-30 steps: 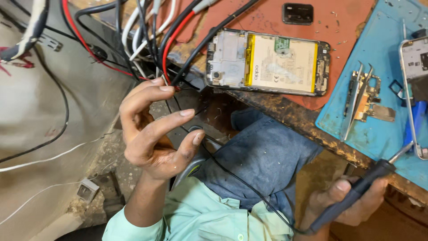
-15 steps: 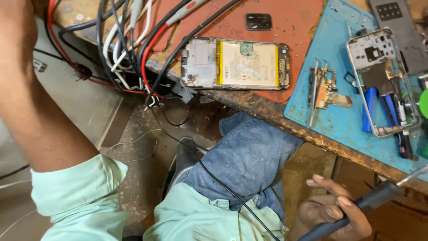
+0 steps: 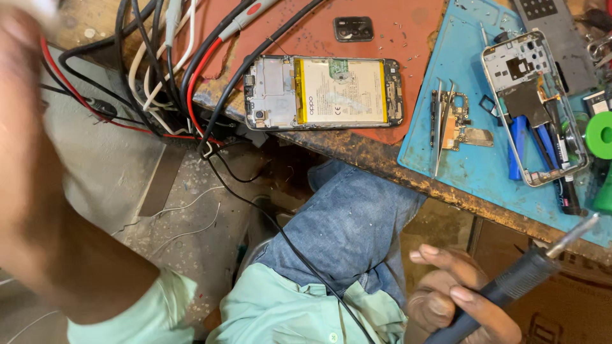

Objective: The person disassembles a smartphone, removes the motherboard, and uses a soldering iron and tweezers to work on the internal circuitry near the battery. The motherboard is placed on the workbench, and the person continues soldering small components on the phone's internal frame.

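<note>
My right hand [image 3: 456,296] sits low at the right, below the table edge, closed around a dark-handled soldering iron [image 3: 516,283] whose metal tip points up and right. My left arm [image 3: 44,191] is raised close to the camera at the left, blurred; the hand itself is out of view at the top left corner. An opened phone [image 3: 322,92] with a yellow battery lies on the red mat [image 3: 395,32], apart from both hands. A black cable [image 3: 287,245] runs down across my jeans-clad knee.
A blue mat [image 3: 472,165] at the right carries a small circuit board with tweezers [image 3: 449,124], a phone frame [image 3: 532,105] and pens. A dark camera cover [image 3: 354,28] lies on the red mat. Red, black and white cables [image 3: 166,76] hang off the table's left edge. Green roll [image 3: 599,135] at far right.
My left hand rose from in front of my knee up toward the camera and out of view. The right hand with the iron has stayed low at the right, turning a little.
</note>
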